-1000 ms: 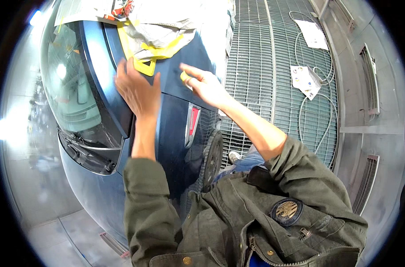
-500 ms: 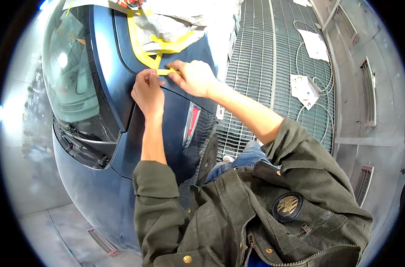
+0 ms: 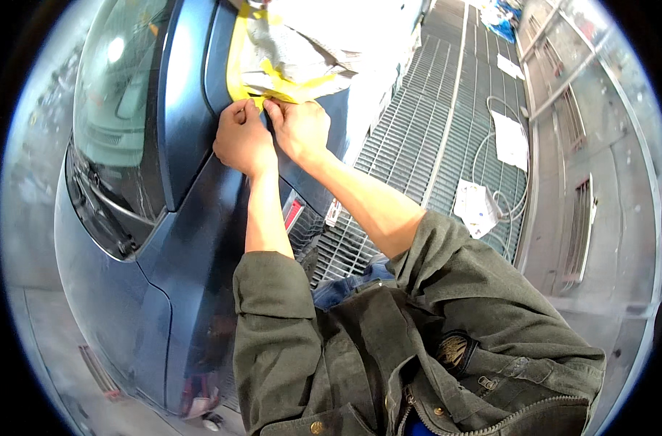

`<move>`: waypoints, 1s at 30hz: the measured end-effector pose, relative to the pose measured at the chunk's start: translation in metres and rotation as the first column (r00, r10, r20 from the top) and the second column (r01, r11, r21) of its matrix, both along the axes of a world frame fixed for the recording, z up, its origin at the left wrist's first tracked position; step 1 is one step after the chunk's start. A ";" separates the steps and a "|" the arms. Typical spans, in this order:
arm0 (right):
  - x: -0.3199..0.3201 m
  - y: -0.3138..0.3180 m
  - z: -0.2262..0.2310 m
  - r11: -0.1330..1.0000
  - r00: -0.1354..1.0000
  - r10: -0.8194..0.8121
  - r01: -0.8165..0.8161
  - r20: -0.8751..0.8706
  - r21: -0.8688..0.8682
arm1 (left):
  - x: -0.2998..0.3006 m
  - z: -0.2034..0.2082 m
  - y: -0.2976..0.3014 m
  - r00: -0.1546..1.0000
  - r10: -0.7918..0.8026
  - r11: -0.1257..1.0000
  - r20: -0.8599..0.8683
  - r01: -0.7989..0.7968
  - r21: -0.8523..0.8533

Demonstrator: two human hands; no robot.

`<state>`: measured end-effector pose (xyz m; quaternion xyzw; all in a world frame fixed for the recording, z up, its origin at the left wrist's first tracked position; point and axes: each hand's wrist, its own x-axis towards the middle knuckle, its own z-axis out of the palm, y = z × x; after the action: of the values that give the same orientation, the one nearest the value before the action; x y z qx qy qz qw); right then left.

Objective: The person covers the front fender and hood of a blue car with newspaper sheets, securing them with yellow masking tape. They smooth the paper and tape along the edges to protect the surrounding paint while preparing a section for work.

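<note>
A short piece of yellow masking tape (image 3: pixel 258 102) shows between my fingertips, at the lower corner of a taped edge on a dark blue car (image 3: pixel 105 298). My left hand (image 3: pixel 245 142) is closed, thumb and fingers pinched at the tape's left end. Close beside it, my right hand (image 3: pixel 302 132) grips the tape's other side, thumb toward the left hand; its curled fingertips are partly hidden. Just beyond both hands, crumpled grey masking paper (image 3: pixel 291 51) covers part of the car, bordered by a yellow tape strip (image 3: pixel 234 65).
To the left is a car window (image 3: pixel 120 94) with a wiper (image 3: pixel 102 192) below. A red lamp (image 3: pixel 293 215) sits under my right forearm. Right of the car runs grated floor (image 3: pixel 411 123) with loose paper sheets (image 3: pixel 476 207), a pale hose (image 3: pixel 483 138) and a metal wall (image 3: pixel 556 196).
Both hands have moved closer together and up against the taped corner by the paper. The tape stretched between them now shows much shorter. My view has shifted, with more floor showing ahead.
</note>
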<state>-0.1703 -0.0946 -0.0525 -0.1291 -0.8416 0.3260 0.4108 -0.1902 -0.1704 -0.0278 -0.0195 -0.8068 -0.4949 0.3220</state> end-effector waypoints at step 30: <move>0.076 0.048 -0.014 0.599 0.819 0.570 -0.465 -0.061 -0.651 | -0.005 0.041 -0.001 0.992 0.126 0.803 0.021 -0.089 -0.589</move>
<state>-0.0946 -0.0470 -0.0669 -0.0353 -0.7078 0.6865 0.1626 -0.1955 -0.1718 0.0136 -0.0575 -0.9291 -0.2030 0.3036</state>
